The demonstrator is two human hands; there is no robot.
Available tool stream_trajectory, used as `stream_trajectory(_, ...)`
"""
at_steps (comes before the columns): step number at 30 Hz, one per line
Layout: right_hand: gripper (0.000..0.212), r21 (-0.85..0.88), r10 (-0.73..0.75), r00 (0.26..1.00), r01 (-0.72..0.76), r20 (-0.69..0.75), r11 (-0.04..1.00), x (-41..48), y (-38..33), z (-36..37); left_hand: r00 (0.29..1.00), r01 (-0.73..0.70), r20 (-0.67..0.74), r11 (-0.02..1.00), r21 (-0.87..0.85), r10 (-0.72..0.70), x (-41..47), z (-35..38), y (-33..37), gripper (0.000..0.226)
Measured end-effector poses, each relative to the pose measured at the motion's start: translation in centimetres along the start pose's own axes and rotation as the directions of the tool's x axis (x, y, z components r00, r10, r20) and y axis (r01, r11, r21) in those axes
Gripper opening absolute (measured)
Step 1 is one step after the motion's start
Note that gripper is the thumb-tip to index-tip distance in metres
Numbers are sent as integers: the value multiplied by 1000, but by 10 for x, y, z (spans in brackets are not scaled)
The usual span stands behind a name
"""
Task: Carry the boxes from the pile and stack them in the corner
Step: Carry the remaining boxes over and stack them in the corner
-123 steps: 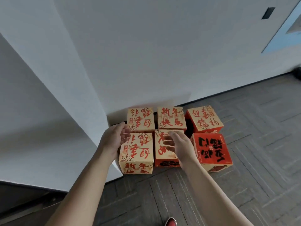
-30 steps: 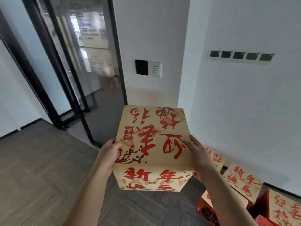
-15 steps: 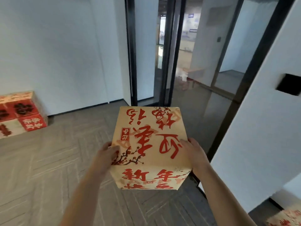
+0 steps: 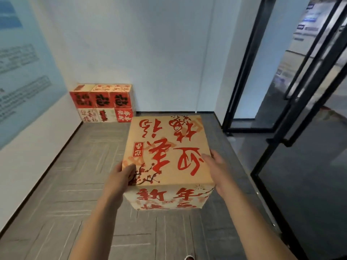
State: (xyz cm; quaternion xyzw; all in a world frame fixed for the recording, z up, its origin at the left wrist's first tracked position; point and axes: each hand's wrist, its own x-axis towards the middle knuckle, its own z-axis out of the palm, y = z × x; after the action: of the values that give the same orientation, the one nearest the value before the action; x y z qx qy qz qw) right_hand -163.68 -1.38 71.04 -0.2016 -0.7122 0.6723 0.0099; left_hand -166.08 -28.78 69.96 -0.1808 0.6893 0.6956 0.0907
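The left hand (image 4: 120, 178) and right hand (image 4: 216, 166) clamp opposite sides of a tan box (image 4: 167, 156) with red writing, thumbs over its top, holding it above the grey floor (image 4: 62, 184), well apart from the stack (image 4: 102, 103) in the corner

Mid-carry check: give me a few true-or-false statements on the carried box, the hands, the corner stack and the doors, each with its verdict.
1. The left hand and the right hand hold the tan box, one on each side. True.
2. The tan box is set down. False: it is held in the air above the floor.
3. The corner stack is two rows high. True.
4. Its upper row shows white fronts. False: those fronts are red with black characters.
5. The glass doors are on the person's right. True.
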Motion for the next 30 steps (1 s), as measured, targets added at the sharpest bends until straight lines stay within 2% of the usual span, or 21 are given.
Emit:
stream_trajectory(5, 13, 36, 9, 996, -12, 85, 999, 107, -12, 48, 993, 24, -112, 1000, -4, -25, 88, -3, 35, 24)
stream_trajectory(12, 15, 5, -21, 974, 21, 225, 1000, 250, -67, 141, 960, 18, -279, 1000, -1, -17, 207, -29, 102, 27)
stream_trajectory(16, 18, -28, -18, 951, 28, 307, 999, 305, -100, 221, 922, -22, -387, 1000, -21, 13, 255, -77, 131, 29)
stream_trajectory(21, 20, -107, -18, 918, 66, 397, 992, 368, -125, 342, 871, -21, -490, 997, -73, -17, 329, -154, 149, 24)
stream_trajectory(24, 29, -114, -32, 910, 87, 414, 990, 404, -139, 420, 846, -25, -531, 992, -120, -43, 388, -204, 158, 19)
stream_trajectory(26, 35, -129, -33, 910, 94, 412, 987, 432, -149, 470, 838, -28, -543, 989, -148, -57, 433, -238, 167, 20)
stream_trajectory(30, 44, -122, -5, 927, 54, 374, 991, 489, -176, 554, 867, -15, -495, 989, -149, -62, 527, -297, 203, 19)
